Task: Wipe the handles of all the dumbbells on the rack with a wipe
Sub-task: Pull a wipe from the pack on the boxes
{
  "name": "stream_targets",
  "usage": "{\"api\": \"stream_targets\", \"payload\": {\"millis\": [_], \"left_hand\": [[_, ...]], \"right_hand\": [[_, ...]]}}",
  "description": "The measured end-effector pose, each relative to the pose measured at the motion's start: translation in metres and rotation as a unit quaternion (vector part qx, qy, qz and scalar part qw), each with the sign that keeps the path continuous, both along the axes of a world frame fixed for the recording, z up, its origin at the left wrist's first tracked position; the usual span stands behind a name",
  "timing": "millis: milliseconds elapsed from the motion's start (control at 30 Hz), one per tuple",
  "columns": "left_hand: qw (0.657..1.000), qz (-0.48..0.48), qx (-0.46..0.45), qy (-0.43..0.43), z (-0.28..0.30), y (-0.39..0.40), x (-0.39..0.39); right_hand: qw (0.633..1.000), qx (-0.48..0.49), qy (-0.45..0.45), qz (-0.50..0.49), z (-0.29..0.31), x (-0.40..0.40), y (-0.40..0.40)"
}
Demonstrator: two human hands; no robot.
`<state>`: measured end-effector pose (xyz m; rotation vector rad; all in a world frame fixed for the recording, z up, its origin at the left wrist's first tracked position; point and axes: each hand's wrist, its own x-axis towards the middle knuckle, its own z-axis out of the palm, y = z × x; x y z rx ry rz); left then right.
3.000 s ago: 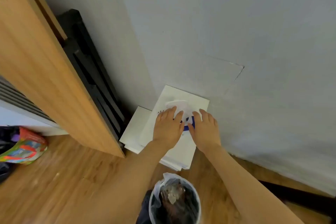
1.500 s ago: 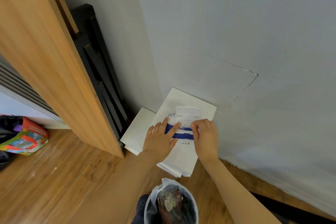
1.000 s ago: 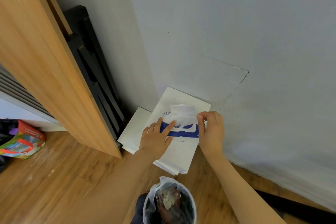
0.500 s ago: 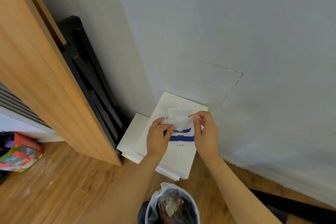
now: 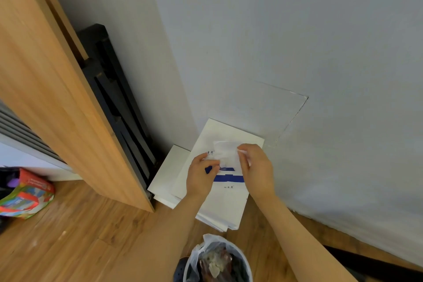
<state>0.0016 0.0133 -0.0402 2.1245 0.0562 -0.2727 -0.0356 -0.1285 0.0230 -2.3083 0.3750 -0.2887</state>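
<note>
Down by the wall, the left hand (image 5: 199, 176) and right hand (image 5: 256, 167) both pinch a white wipe (image 5: 226, 154) above the blue-striped pack (image 5: 226, 177), which sits on white boxes (image 5: 219, 204).

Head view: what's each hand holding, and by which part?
Both pinch the white wipe: right hand at its right edge, left hand at its lower left corner, above the wipe pack.

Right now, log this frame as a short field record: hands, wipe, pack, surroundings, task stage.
left hand: holds down the wipe pack
right hand: pinches the wipe
wipe: white, partly drawn out of the pack
pack: white and blue, on a white box by the wall
nearby: lined bin below the hands
dumbbells: none in view
stage: fetching a wipe
</note>
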Motion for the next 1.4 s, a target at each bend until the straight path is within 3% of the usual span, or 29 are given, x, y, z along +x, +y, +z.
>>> {"api": "stream_targets", "payload": {"millis": [133,267,400,667,767,967,1033,1267,1400], "left_hand": [[1.0,-0.013,0.011,0.001,0.0,0.001,0.0],[0.999,-0.027,0.019,0.001,0.0,0.001,0.003],[0.999,-0.037,0.033,0.002,-0.001,0.002,0.003],[0.999,-0.03,0.04,0.004,0.002,0.0,0.003],[0.998,-0.03,0.047,-0.001,0.004,-0.001,0.003],[0.998,-0.029,0.06,-0.002,0.006,-0.002,0.003],[0.998,-0.026,0.065,0.0,0.008,-0.004,0.003],[1.0,-0.004,0.023,0.015,0.01,-0.004,0.005],[0.996,0.036,-0.068,0.048,0.012,-0.006,0.008]], "right_hand": [[0.992,-0.048,0.105,0.053,-0.026,0.002,0.001],[0.981,-0.137,0.101,0.09,-0.033,-0.005,0.002],[0.982,-0.1,0.148,0.066,-0.032,-0.01,0.0],[0.988,0.034,0.153,-0.012,-0.02,-0.009,0.005],[0.99,0.003,0.141,0.005,-0.015,-0.011,0.004],[0.998,0.018,-0.006,-0.055,0.013,-0.004,-0.014],[0.998,0.018,-0.017,-0.052,0.018,-0.001,-0.016],[0.986,0.096,0.136,-0.027,-0.012,-0.009,-0.004],[0.99,0.022,0.14,-0.008,-0.023,-0.011,0.0]]}}
